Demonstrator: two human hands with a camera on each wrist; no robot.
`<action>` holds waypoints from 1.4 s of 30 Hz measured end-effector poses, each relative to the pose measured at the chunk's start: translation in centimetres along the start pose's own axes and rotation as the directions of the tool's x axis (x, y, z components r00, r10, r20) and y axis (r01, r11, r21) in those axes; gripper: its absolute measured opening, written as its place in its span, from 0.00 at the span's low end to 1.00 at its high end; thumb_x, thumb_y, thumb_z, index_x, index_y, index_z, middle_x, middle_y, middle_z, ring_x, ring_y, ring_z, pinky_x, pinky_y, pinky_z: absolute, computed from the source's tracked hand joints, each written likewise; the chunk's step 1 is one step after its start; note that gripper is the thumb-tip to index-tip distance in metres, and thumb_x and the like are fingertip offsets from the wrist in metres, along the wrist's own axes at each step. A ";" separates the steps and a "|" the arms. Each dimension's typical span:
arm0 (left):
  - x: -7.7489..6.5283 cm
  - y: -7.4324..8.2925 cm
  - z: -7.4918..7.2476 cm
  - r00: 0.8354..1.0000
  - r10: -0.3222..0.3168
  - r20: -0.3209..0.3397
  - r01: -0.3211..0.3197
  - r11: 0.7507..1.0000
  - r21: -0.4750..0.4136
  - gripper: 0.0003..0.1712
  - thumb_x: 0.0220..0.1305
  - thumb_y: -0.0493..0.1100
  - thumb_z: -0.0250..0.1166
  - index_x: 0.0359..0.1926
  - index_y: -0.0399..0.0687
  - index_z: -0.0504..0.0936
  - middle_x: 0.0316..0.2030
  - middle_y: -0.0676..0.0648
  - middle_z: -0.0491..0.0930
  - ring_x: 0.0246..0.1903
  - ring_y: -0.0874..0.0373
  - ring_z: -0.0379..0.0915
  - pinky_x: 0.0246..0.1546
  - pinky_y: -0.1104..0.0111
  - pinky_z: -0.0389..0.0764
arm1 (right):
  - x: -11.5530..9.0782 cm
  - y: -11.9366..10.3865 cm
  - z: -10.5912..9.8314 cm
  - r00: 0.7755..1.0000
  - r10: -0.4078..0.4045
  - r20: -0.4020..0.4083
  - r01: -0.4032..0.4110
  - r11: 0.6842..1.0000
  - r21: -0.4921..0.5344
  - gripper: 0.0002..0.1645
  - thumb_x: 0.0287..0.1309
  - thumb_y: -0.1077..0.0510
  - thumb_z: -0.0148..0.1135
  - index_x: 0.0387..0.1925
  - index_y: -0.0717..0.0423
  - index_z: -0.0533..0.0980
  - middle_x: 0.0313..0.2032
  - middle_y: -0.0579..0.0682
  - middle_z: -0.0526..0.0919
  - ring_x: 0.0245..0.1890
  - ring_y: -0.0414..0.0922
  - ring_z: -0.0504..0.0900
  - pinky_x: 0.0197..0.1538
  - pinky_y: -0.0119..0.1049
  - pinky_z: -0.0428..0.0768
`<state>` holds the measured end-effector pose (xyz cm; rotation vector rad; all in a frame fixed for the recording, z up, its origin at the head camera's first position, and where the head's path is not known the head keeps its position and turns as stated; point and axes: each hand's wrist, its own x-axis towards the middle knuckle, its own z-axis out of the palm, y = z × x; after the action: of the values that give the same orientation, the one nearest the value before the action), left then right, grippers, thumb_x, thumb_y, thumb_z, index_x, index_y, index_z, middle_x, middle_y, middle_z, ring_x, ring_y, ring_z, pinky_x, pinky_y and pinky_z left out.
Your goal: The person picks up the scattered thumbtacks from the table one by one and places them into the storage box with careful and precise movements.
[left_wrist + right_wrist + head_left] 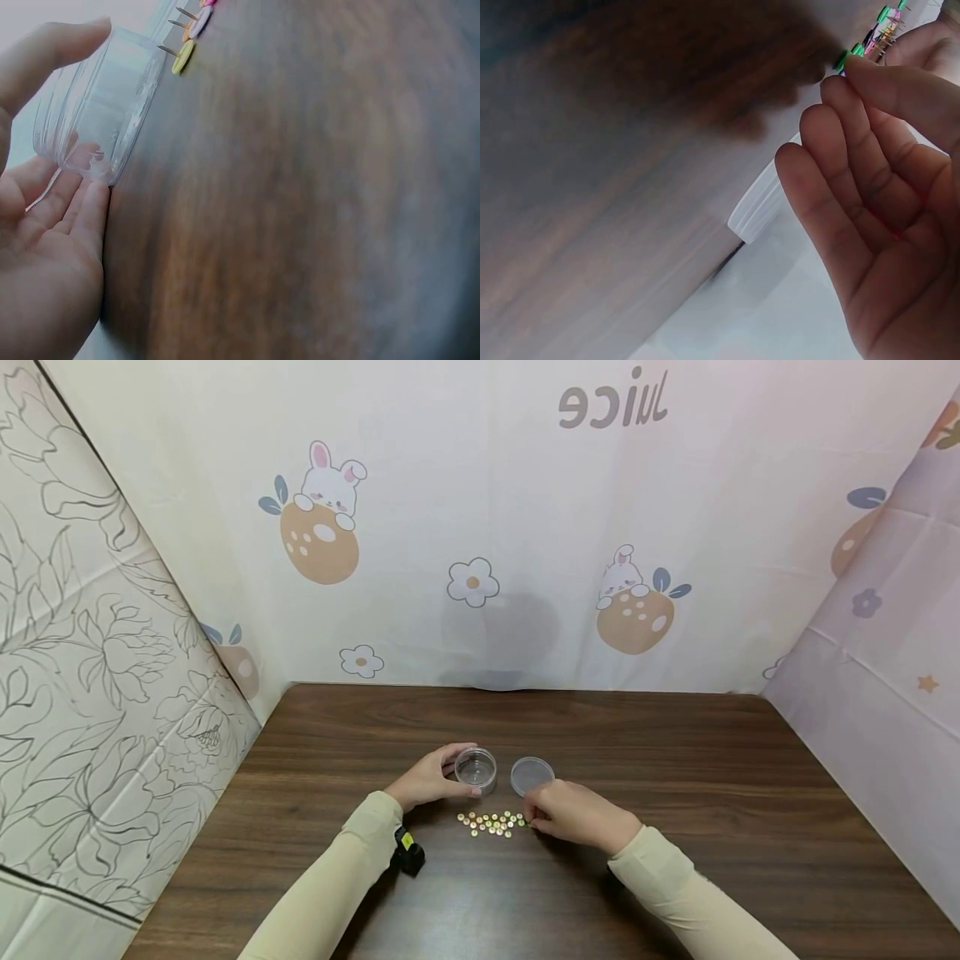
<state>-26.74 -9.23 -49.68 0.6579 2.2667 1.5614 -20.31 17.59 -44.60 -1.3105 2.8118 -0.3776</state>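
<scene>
Directions are by clock face, centred on the thumbtack group as seen in the head view.

Item: thumbtacks (492, 831), flat-headed, loose group on the dark wood-grain surface (675, 735), at centre. Those visible in the left wrist view lie heads down, points up; colours there include yellow, orange, lilac and pink; green ones show in the right wrist view.

Item: round container (476, 770), clear plastic, uncovered, between 11 and 12 o'clock, near the tacks.

Item: round lid (531, 773), translucent, flat on the surface between 1 and 2 o'clock, just beside the container, apart from it.

Item: left hand (434, 777), 10 o'clock, cream sleeve. Partly closed; thumb and fingers curve round the container's wall.

Item: right hand (573, 812), 3 o'clock, cream sleeve. Thumb and forefinger meet tip to tip, pinching a green thumbtack (841, 63) at the group's edge; remaining fingers bent. It overlaps the lid's near edge in the head view; contact cannot be told.

Item: black device (409, 857), between 8 and 9 o'clock, by the left wrist. Yellow label (407, 841); marking too small to read.

Item: backdrop cloth (420, 635), 12 o'clock, printed with rabbits, orange fruit and flowers. Legible inscription: "Juice" (612, 399), grey, mirror-reversed, between 12 and 1 o'clock.
</scene>
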 end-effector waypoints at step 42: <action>-0.3 0.5 0.1 0.999 -0.048 -0.005 0.048 0.998 -0.029 0.43 0.45 0.50 0.75 0.63 0.58 0.67 0.57 0.51 0.71 0.55 0.60 0.66 0.59 0.54 0.69 | 6.5 -0.2 -1.6 0.984 0.028 -0.177 -0.027 1.000 0.007 0.04 0.60 0.61 0.58 0.31 0.50 0.78 0.29 0.41 0.78 0.26 0.34 0.72 0.30 0.32 0.78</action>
<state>-26.33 -9.11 -49.24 0.5879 2.2432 1.5724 -24.54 12.88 -42.43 -1.2974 2.9667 -0.5252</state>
